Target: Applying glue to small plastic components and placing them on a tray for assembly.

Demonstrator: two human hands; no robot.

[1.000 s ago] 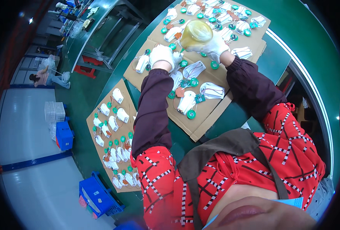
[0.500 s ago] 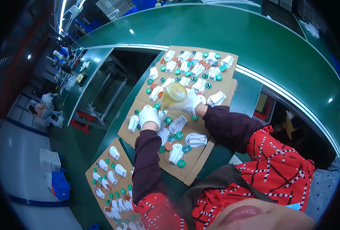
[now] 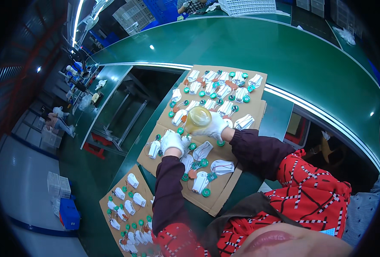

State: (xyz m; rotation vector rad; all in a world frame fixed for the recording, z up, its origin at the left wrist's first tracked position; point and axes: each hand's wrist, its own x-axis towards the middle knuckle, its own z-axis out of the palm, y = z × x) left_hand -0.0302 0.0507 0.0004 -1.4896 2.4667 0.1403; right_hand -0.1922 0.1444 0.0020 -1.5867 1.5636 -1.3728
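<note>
A yellowish squeeze bottle (image 3: 197, 118) is gripped, tipped downward, by the gloved right hand (image 3: 214, 126) above a cardboard sheet (image 3: 258, 109). A small white part (image 3: 185, 140) on that sheet is pinned under the closed gloved left hand (image 3: 172, 141). More white parts with green discs (image 3: 201, 182) are laid out around them.

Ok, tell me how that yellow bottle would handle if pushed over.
The yellow bottle, gripped by the right hand, looks round, so it would probably roll once tipped. It seems translucent plastic, likely light and squeezable. Whether it would leak onto the cardboard sheet can't be judged.
</note>
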